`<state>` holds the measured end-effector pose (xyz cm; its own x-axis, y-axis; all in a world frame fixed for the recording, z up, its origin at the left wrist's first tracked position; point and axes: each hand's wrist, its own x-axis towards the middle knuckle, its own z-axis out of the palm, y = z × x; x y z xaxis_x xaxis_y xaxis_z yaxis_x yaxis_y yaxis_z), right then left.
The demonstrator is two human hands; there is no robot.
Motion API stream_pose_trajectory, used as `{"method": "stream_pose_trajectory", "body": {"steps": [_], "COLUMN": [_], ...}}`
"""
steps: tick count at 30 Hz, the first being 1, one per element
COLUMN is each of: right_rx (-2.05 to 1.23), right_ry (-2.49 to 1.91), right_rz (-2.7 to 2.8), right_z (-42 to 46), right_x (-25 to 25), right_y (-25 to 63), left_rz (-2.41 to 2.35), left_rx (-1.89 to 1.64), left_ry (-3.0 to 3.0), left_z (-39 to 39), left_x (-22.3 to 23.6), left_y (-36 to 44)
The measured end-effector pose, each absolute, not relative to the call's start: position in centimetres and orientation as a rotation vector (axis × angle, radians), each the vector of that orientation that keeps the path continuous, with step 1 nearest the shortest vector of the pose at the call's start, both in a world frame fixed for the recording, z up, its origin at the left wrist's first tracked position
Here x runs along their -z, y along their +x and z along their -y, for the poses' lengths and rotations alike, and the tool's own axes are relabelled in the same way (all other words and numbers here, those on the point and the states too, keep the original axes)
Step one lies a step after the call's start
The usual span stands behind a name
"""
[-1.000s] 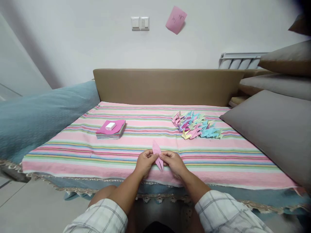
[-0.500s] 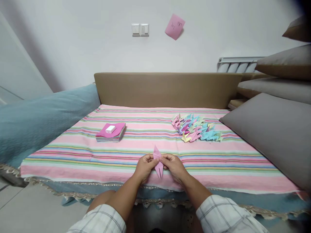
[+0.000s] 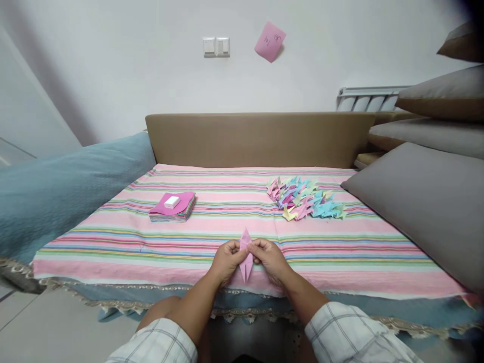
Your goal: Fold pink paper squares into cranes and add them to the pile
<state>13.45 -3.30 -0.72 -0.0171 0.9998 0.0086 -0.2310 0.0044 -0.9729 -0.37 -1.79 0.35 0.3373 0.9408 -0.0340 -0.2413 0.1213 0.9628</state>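
Note:
Near the front edge of the striped cloth, a pink folded origami paper [image 3: 246, 261] is held between both hands. It is a narrow diamond, its tip pointing away from me and its lower end split into two points. My left hand [image 3: 228, 259] pinches its left edge between thumb and fingers. On the other edge, my right hand [image 3: 269, 257] pinches it too, the two thumbs close together at the middle. Beyond to the right lies a heap of folded paper cranes [image 3: 298, 199] in pink, blue, yellow, green and purple.
At the left a stack of coloured paper squares [image 3: 172, 218] has a small white block [image 3: 172, 202] on top. Striped cloth [image 3: 227, 201] covers the sofa seat. Grey cushions [image 3: 423, 201] pile up at the right, a brown backrest [image 3: 260, 140] stands behind, and a blue-covered armrest [image 3: 75, 176] is leftward.
The pink folded paper has turned slightly in my fingers, so its split end now points more straight toward me. Both hands keep their pinch in nearly the same place.

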Motion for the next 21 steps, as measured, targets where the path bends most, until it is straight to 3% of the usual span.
{"method": "stream_pose_trajectory", "body": {"steps": [14, 21], "right_rx": [-1.237, -1.35], "right_ry": [-1.007, -0.985], "right_rz": [1.085, 0.962], "right_z": [3.46, 3.35], "right_x": [0.25, 0.25], "right_y": [13.59, 13.83], "left_rz": [-0.839, -0.793], "left_rx": [-0.808, -0.81], "left_ry": [1.312, 1.175], "left_z": [2.36, 2.68], "left_x": [-0.47, -0.79], "left_y": [-0.55, -0.24]}}
